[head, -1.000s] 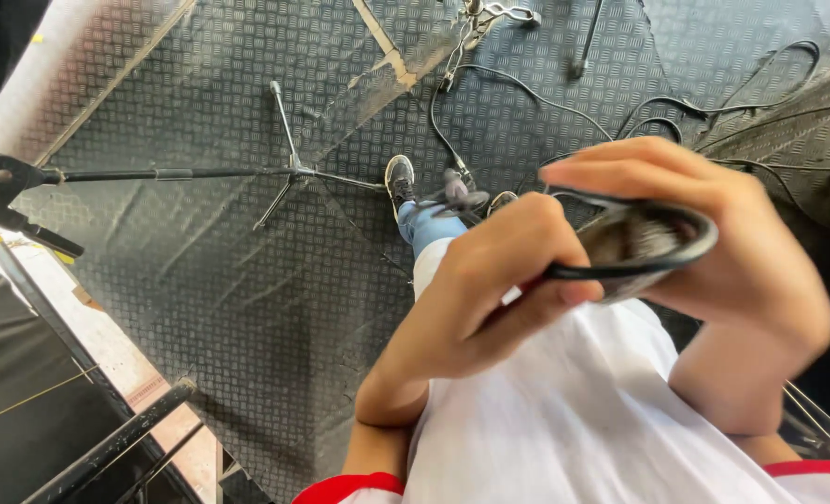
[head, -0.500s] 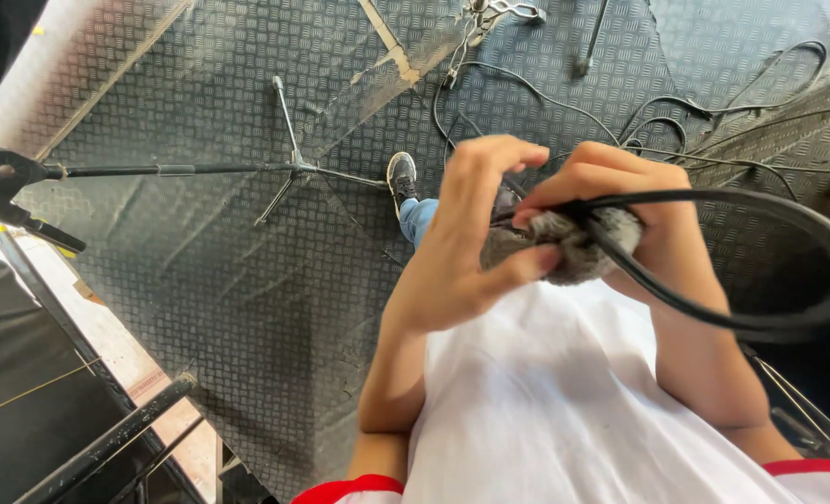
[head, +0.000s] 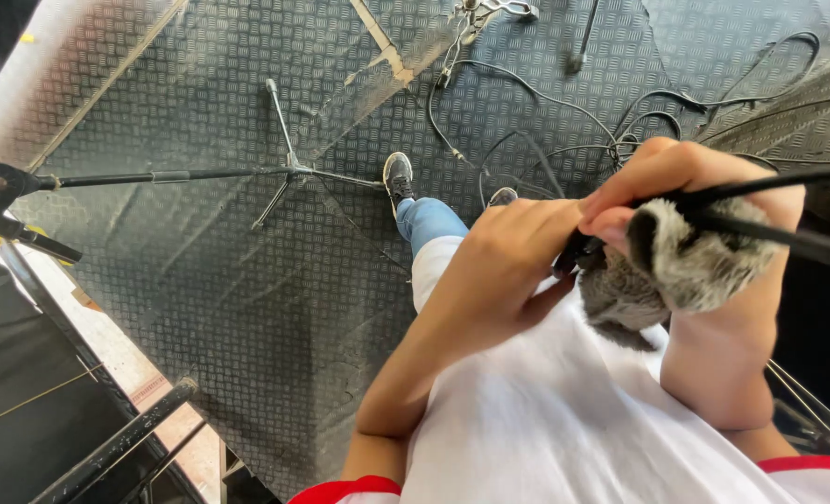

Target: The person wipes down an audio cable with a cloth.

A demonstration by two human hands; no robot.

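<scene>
Checker-plate floor; left hand (head: 499,271) and right hand (head: 704,215) pinch cable (head: 788,238) by furry mic cover (head: 686,266); loose cables (head: 527,112) at 12 o'clock risk tripping.

Grey furry cover (head: 686,266); black cable (head: 779,233); white shirt (head: 564,420); dark checker-plate floor (head: 247,280).

1. Bright daylight; sharp dark shadows fall across the floor (head: 247,280).
2. Glare washes out the floor's upper left corner.
3. Wide-angle bending at the edges.
4. Near hands slightly soft, floor sharp.
</scene>
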